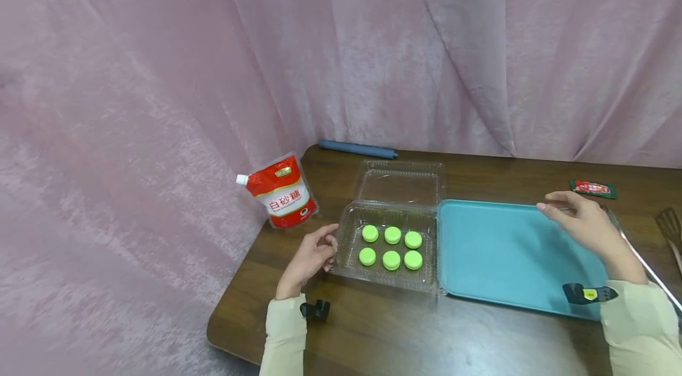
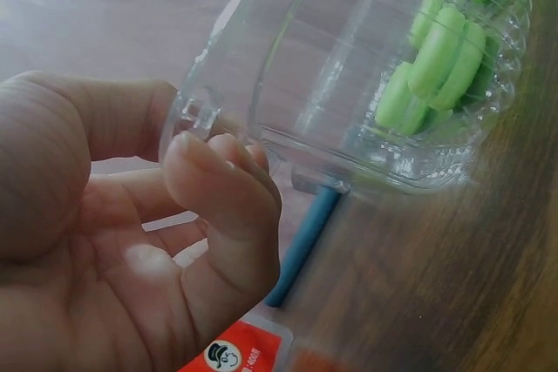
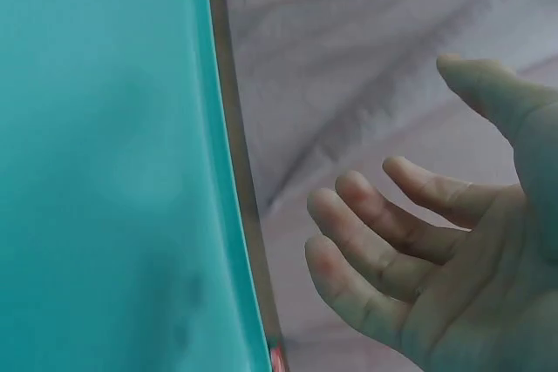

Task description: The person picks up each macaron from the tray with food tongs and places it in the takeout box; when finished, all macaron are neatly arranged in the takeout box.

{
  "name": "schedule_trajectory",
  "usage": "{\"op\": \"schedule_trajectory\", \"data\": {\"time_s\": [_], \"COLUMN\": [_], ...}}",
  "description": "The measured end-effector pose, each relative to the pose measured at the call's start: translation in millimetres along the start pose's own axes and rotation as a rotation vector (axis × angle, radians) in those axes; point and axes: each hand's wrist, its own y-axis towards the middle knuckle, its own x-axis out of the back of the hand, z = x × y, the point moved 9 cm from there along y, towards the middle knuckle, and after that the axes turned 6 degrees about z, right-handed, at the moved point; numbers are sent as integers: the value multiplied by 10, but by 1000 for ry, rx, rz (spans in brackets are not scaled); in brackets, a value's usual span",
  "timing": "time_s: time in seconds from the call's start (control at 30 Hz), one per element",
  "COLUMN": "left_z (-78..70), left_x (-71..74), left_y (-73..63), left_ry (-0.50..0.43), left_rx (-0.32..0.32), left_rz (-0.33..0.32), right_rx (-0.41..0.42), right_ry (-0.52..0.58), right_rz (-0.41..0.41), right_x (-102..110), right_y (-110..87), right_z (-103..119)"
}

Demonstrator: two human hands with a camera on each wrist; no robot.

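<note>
A clear plastic clamshell box (image 1: 348, 248) sits on the table with its lid folded back flat toward the curtain. Inside it, several green macarons (image 1: 392, 235) stand in two rows. My left hand (image 1: 311, 250) pinches the box's left rim between thumb and index finger; in the left wrist view the thumb (image 2: 218, 180) lies against the rim's tab. Over the right part of a blue tray (image 1: 490, 251) hovers my right hand (image 1: 583, 225), holding nothing. Its fingers (image 3: 357, 259) are spread and slightly bent in the right wrist view.
A red and white sugar pouch (image 1: 285, 193) lies at the table's left edge. Behind the box is a blue rod (image 1: 358, 150). A small red-green packet (image 1: 593, 189) and a slotted spatula (image 1: 670, 228) lie on the right. Pink curtains (image 1: 383, 56) hang behind the table.
</note>
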Motion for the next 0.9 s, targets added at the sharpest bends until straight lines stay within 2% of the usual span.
{"op": "schedule_trajectory", "data": {"time_s": [0.47, 0.73, 0.9], "left_z": [18, 25, 8], "left_x": [-8, -7, -6], "left_y": [8, 9, 12], "left_ry": [-11, 2, 2], "left_rx": [-16, -14, -10], "left_rz": [7, 2, -9], "right_rx": [169, 212, 199], "right_ry": [55, 61, 83], "right_rz": [160, 218, 243], "right_x": [-668, -980, -1113], "right_y": [465, 628, 681], "right_z": [738, 933, 991]}}
